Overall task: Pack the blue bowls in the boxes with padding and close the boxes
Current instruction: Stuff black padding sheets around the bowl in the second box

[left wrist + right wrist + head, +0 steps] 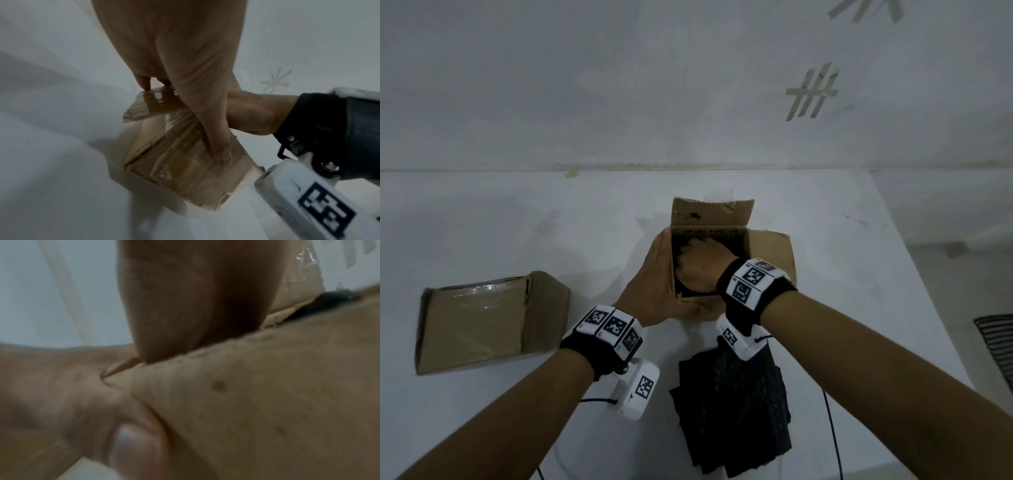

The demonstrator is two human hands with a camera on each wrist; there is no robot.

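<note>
An open cardboard box [710, 214] stands mid-table with its back and right flaps up. My left hand [659, 275] clasps its near left corner, fingers along the folded-down left flap and thumb [218, 142] across the taped near face [185, 170]. My right hand [700, 262] is down inside the box, fingers curled into the black padding [736, 245] that lines it. The right wrist view is blurred: palm, cardboard [267, 402] and a dark sliver of padding [320, 303]. No blue bowl shows in any view; the box's inside is mostly hidden by my hand.
A second cardboard box [482, 322], taped and closed, lies on the white table at the left. A stack of black padding sheets [736, 404] lies near the front edge under my right wrist. A wall runs behind the table [859, 274], and the table's right edge is close.
</note>
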